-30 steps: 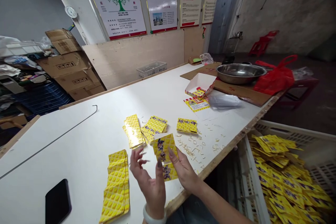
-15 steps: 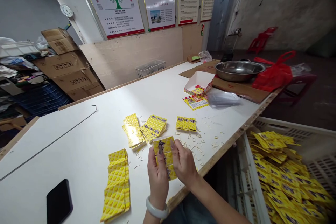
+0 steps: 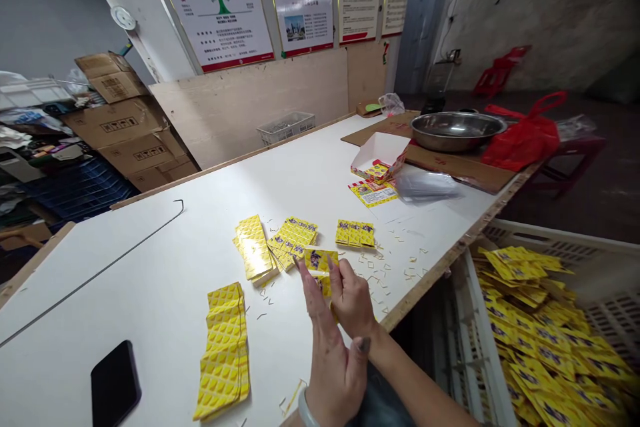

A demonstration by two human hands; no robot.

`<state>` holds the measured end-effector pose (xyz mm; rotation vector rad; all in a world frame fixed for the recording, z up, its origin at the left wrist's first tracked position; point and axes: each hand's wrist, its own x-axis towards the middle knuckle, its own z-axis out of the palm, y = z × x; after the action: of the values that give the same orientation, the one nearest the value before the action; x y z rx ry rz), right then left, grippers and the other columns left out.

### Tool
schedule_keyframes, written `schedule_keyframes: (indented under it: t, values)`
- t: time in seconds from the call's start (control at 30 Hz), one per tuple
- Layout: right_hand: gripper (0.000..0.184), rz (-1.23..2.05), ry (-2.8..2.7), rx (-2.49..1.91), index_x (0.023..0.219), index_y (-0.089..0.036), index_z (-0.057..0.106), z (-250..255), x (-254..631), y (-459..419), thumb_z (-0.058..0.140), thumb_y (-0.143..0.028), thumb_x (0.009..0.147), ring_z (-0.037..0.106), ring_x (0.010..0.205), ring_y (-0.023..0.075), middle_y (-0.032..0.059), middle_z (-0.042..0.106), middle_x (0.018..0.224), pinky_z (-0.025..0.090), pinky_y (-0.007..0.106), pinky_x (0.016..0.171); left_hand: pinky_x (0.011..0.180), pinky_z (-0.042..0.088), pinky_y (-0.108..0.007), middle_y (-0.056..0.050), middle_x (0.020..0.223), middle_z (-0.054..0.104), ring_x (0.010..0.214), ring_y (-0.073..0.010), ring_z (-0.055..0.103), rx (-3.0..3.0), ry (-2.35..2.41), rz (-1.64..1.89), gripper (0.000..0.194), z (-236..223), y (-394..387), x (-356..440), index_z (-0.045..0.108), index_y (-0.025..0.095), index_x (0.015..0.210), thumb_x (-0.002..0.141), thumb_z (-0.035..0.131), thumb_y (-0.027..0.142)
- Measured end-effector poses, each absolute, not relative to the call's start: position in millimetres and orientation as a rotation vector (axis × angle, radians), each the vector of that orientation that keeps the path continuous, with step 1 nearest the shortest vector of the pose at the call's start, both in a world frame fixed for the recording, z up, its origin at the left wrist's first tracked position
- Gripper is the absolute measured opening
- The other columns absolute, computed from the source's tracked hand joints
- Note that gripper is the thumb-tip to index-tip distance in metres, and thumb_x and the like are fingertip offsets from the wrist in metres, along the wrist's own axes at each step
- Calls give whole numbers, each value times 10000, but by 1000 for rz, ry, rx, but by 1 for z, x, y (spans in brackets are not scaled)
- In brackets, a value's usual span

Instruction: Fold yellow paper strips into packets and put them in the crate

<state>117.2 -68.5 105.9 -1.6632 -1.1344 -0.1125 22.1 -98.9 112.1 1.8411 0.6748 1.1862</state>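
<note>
My right hand [image 3: 354, 297] pinches a yellow printed card sheet [image 3: 315, 259] with dark figures on it, between thumb and fingers. A pale line crosses the sheet, and its lower part is hidden behind my hands. My left hand [image 3: 327, 347] is open, fingers stretched up along the sheet's left side and thumb apart. Beyond my hands lie a shiny yellow stack [image 3: 255, 247], a fanned stack of yellow card sheets [image 3: 295, 237] and a small yellow stack [image 3: 355, 233]. To the left lies a long strip pile of yellow card sheets [image 3: 223, 350].
A black phone [image 3: 116, 383] lies at the near left of the white table [image 3: 175, 267]. Thin paper scraps [image 3: 373, 273] are scattered rightward. Farther back are an open carton [image 3: 380, 153], clear plastic sleeves [image 3: 425, 185] and a metal basin [image 3: 457, 130]. A crate [image 3: 500, 230] of yellow cards stands right.
My left hand has let go of the card sheet, its fingers straightening and thumb swinging right. The sheet has shifted slightly up and right. Small scraps now show near my left wrist.
</note>
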Motion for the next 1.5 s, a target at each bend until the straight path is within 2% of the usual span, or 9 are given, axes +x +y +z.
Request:
schedule_keyframes:
  t: [0.13,0.33,0.53,0.67,0.83,1.07,1.2,1.37,1.5]
  values:
    - [280,-6,-1086,-1604,674,-227,355,115,114,-75,359,-348,926,377,356,100,-54,417,461,225,226,383,1129,189,-500,-128,1508,219,1392,-303,139,1782,526,1174,861,109,-109,29,49,268,1465,813,593,415]
    - [290,-15,-903,-1488,661,-224,340,121,122,-87,367,-326,932,362,390,85,-66,397,484,275,202,395,998,442,-449,-59,1501,266,1204,-266,511,1153,515,1205,558,134,-91,40,91,408,1423,936,363,390]
    - [346,75,-731,-1425,643,-217,347,113,119,-85,385,-413,926,347,395,82,-72,377,473,285,193,379,1039,407,-375,-81,1471,309,1319,-259,366,1294,781,1561,673,143,-100,46,293,330,1367,802,640,216]
    - [371,137,-667,-1419,631,-214,348,112,117,-83,406,-458,904,360,407,86,-67,404,476,299,194,386,1131,262,-368,-52,1528,179,1392,-223,204,1400,740,1689,741,142,-111,51,217,343,1412,820,587,96]
    - [392,164,-627,-1428,621,-214,342,118,117,-83,404,-490,894,388,415,90,-57,445,482,310,192,384,1114,288,-289,-7,1541,140,1394,-169,190,1413,625,1743,756,139,-112,58,205,384,1411,829,532,28]
    - [395,210,-576,-1390,633,-213,356,120,116,-82,426,-516,877,365,419,89,-66,406,484,303,199,399,861,536,-269,-51,1434,387,1096,-196,596,1111,652,1696,681,142,-110,53,369,400,1307,771,660,97]
    - [418,274,-540,-1370,614,-218,330,117,116,-82,423,-541,862,344,409,88,-74,362,458,293,198,393,689,590,-282,-104,1098,656,843,-208,694,940,557,1263,320,140,-99,43,521,261,1186,870,560,292]
    - [368,210,-632,-1362,630,-208,370,114,118,-86,448,-472,876,351,423,85,-70,390,479,292,193,402,849,548,-303,-93,1221,591,1022,-223,635,1218,547,1301,386,137,-83,38,575,264,1158,789,659,186]
    - [376,197,-660,-1301,622,-208,359,115,118,-89,435,-462,890,342,430,86,-66,396,483,297,196,409,1129,273,-384,-45,1456,355,1375,-243,253,1560,453,1391,531,137,-79,36,460,315,1303,820,595,141]
